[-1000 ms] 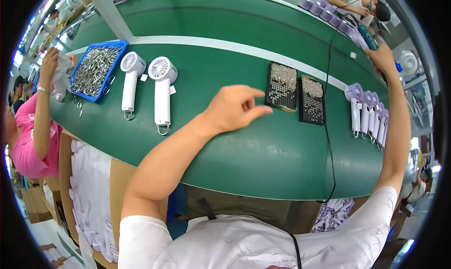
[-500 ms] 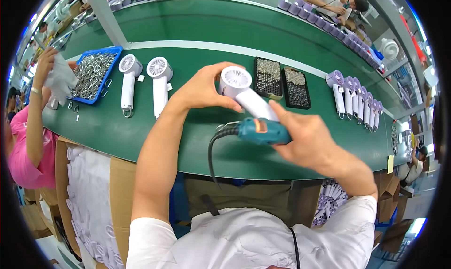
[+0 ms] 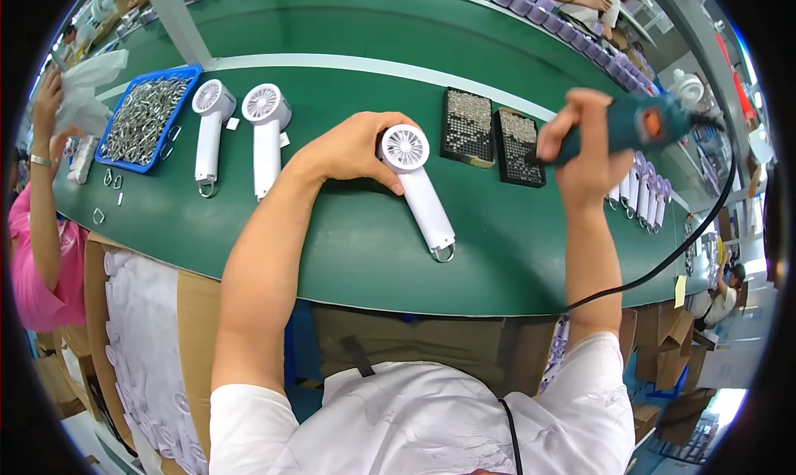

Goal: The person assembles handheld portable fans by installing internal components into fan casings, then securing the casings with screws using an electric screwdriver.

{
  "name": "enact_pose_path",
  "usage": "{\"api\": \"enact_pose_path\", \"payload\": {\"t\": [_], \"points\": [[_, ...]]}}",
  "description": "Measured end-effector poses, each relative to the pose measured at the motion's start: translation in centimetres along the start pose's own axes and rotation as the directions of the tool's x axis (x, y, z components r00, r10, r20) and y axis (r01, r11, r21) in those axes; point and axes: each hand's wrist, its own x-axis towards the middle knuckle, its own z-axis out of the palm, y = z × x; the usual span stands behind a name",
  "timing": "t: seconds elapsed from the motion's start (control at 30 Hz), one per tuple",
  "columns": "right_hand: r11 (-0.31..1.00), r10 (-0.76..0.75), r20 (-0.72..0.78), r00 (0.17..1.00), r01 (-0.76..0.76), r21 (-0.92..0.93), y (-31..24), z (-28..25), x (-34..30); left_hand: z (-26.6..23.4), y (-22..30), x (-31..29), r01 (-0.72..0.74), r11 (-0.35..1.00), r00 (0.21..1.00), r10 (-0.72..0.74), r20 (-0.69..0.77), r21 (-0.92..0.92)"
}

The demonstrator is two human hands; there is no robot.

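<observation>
My left hand point(image 3: 358, 150) is closed around the head of a white handheld fan point(image 3: 428, 210). The fan's handle points toward me and to the right, with a metal carabiner loop point(image 3: 445, 252) at its end. At the right, my right hand point(image 3: 590, 147) grips a teal electric screwdriver point(image 3: 634, 129) with a black cord. The tool's tip is over a black screw tray point(image 3: 521, 147), blurred by motion; I cannot tell whether it touches a screw. Beside it lies a second black screw tray point(image 3: 468, 127). Two more white fans point(image 3: 211, 135) lie left of my left hand.
A blue tray point(image 3: 143, 162) of metal carabiners stands at the left, with several loose ones near it. A row of fans point(image 3: 643, 191) lies at the right. A co-worker in pink point(image 3: 51, 259) holds a plastic bag point(image 3: 87, 85). Boxes stand below the green table point(image 3: 373, 280).
My right hand has swung the screwdriver away from the fan, up and right to the screw tray. The fan now slants with its handle lower and its loop showing, still in my left hand.
</observation>
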Motion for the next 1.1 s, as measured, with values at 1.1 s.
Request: {"api": "enact_pose_path", "payload": {"t": [1.1], "points": [[0.950,0.269,-0.156,0.950,-0.236,0.202,8.0,3.8,1.6,1.5,-0.7,0.5,0.064,0.982,0.994,-0.078,-0.076,-0.179]]}}
